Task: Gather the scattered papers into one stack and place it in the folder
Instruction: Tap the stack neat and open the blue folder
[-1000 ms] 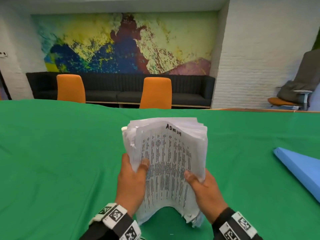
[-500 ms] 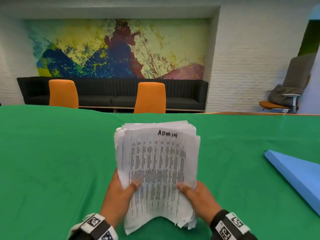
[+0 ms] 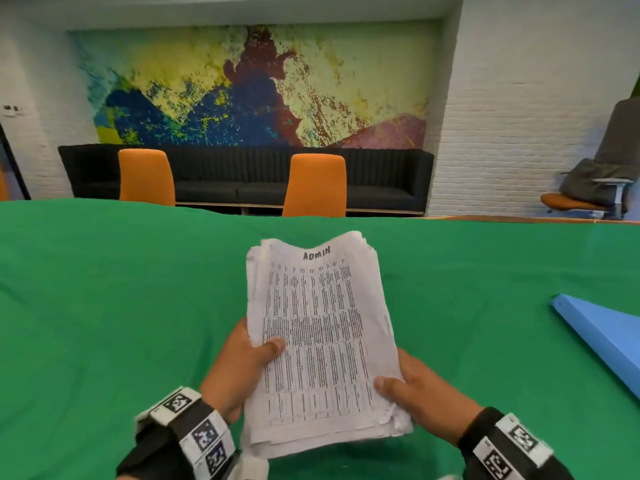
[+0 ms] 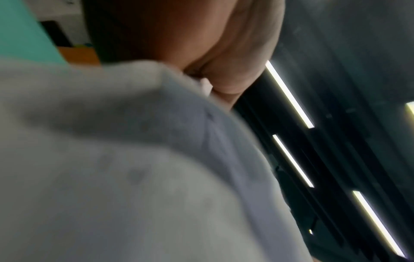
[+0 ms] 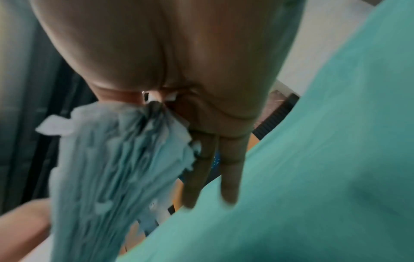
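The papers (image 3: 320,344) were already one stack, clamped between the left hand (image 3: 239,368) and right hand (image 3: 420,393) above the bench (image 3: 104,306). The folder (image 3: 602,327) lay well right; filing remained.

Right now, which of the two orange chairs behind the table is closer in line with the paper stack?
The right orange chair, standing almost straight beyond the paper stack held by both hands; the left orange chair stands well off to the left.

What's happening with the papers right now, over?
Both hands, left and right, grip the paper stack above the green table. Blue folder lies to the right, not yet used. Nothing in the way.
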A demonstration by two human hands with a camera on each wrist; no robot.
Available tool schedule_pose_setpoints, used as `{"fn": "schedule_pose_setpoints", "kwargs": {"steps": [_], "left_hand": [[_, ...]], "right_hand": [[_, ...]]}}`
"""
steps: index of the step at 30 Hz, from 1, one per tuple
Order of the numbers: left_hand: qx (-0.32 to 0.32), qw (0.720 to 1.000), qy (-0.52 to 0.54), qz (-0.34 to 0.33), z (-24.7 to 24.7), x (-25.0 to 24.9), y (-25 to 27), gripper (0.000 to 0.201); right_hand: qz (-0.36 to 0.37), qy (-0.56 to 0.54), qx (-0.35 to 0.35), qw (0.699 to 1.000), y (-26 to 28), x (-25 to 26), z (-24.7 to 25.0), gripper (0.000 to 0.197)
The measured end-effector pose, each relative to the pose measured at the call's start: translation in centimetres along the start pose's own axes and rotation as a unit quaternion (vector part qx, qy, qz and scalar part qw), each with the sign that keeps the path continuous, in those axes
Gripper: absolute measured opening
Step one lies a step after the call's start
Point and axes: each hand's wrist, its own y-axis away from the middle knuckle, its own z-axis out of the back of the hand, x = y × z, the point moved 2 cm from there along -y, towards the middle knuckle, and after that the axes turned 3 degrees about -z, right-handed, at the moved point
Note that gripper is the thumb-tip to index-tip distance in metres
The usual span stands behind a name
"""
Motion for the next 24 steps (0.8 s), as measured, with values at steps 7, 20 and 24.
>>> {"fn": "schedule_pose_setpoints", "kwargs": {"steps": [7, 20, 24], "left_hand": [[-0.087, 0.984, -0.097, -0.124, -1.7, -1.4, -0.2, 0.037], [-0.054, 0.988, -0.041, -0.136, -1.5, 1.1, 1.7, 0.053], [-0.053, 0.981, 0.0, -0.186, -0.5, -1.1, 2.1, 0.067]], "right_hand": [[0.026, -0.006, -0.087, 0.996, -0.3, 0.5, -1.4, 0.037], [0.108, -0.123, -0.162, 0.973, 0.1, 3.5, 0.4, 0.063], [0.137, -0.135, -0.187, 0.963, 0.1, 4.0, 1.0, 0.067]]}}
